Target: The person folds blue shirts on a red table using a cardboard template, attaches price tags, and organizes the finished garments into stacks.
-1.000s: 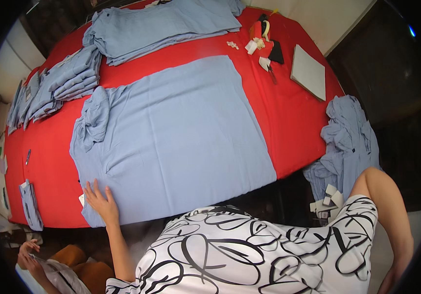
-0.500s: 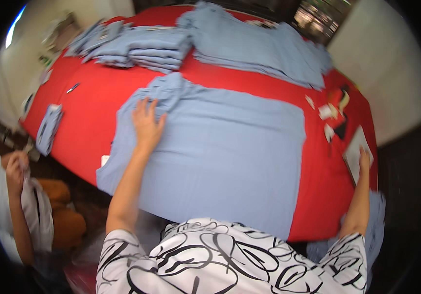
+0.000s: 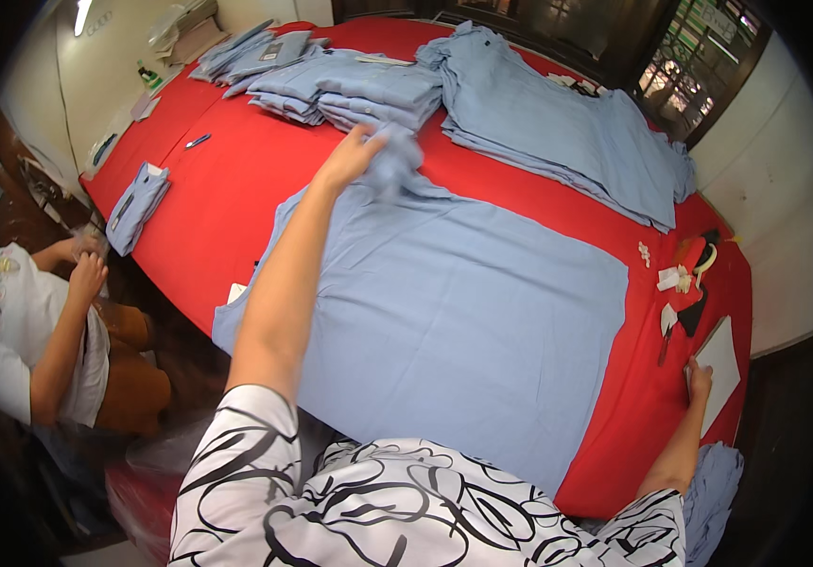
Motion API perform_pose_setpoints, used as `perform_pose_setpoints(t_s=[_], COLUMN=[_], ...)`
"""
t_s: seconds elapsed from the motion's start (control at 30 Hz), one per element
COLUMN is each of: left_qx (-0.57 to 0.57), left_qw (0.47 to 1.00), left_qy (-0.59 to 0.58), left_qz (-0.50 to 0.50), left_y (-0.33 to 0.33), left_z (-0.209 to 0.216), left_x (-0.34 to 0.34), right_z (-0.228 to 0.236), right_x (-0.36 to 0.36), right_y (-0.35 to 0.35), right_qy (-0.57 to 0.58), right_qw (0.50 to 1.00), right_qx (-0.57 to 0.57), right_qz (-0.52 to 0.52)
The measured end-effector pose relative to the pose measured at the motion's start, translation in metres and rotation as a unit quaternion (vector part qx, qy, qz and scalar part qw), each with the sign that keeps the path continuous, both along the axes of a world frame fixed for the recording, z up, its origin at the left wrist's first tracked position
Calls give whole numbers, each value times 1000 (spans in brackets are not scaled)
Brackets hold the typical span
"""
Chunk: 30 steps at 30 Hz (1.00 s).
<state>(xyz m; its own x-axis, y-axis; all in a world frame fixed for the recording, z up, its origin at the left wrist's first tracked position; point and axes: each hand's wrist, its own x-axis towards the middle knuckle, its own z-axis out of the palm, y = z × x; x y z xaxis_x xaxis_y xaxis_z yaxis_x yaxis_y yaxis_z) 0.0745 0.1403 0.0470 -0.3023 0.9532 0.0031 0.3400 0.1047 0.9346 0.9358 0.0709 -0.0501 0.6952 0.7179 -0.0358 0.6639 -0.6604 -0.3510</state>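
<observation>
A light blue shirt lies spread over the red-covered table in front of me. My left hand reaches across to its far left part, fingers closed on a bunched piece of cloth that looks like a sleeve, lifted and smeared by motion. At the table's right edge my right hand grips the near side of a flat white board. Part of that board is hidden behind the fingers. A white tag pokes out at the shirt's left edge.
Folded blue shirts are stacked at the back, beside a pile of unfolded ones. Scissors and a tape roll lie at right. A folded shirt and a blue pen-like object sit left, near another person.
My left hand has gone from lying spread on the shirt to holding its cloth, moving farther away and right. The right hand now grips the white board's edge. The view has shifted.
</observation>
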Motion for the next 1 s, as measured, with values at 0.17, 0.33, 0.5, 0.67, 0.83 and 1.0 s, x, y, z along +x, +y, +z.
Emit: perform_pose_setpoints(t_s=[0.17,0.33,0.5,0.67,0.83,1.0], left_qx=[65,15,-43,-81,-67,-30], left_qw=[970,900,852,902,969,993], left_qy=[232,422,499,391,232,113], left_qz=[-42,107,150,164,57,14], left_y=[-12,-91,-104,-91,-76,-69], left_z=[13,-85,-120,-115,-98,-91], left_x=[56,-6,-50,-111,-160,-182], right_z=[12,45,158,285,282,160], right_x=[57,61,-19,-250,-383,-478], right_y=[-16,-38,-71,-128,-129,-54], right_qy=[36,-132,-218,51,253,401], right_qw=[998,991,968,883,789,749], right_qx=[36,31,123,294,324,104], right_qz=[40,7,29,362,456,517])
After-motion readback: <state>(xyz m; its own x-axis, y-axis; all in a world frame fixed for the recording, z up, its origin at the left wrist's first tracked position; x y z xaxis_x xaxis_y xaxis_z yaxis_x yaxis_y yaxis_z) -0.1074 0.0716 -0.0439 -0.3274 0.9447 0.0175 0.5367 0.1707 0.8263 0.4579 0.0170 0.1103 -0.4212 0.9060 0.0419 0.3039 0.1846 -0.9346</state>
